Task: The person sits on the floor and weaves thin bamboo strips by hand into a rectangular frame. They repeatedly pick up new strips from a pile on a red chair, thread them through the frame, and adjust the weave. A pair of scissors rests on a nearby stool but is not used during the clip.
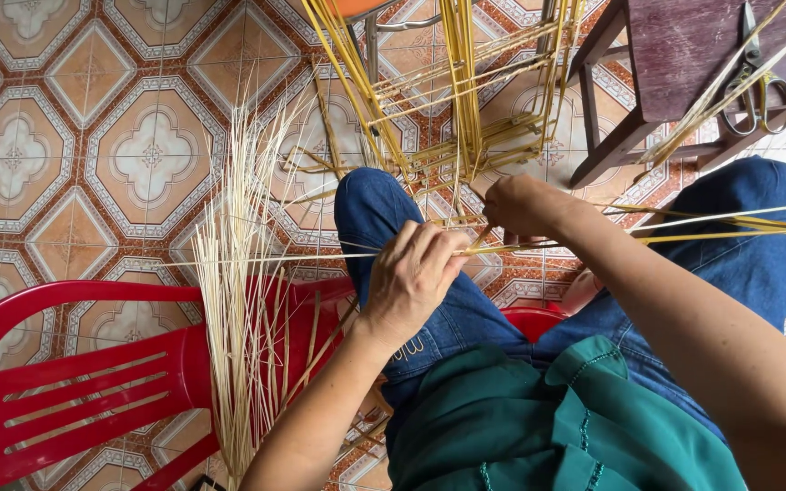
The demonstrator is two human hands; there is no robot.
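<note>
I sit with blue-jeaned knees apart, looking down. My left hand [414, 273] rests over my left knee [370, 205] and pinches thin yellow bamboo strips [711, 225] that run sideways across my lap. My right hand [513, 205] is closed on the same strips just beyond, at the base of an open woven frame of yellow strips [466, 109] that rises from the floor between my knees. Both hands almost touch each other. The exact weave under my fingers is hidden.
A bundle of pale thin splints [238, 300] leans on a red plastic chair [65, 373] at left. A dark wooden stool [684, 55] at top right carries scissors [757, 82]. Patterned floor tiles [93, 136] lie all around.
</note>
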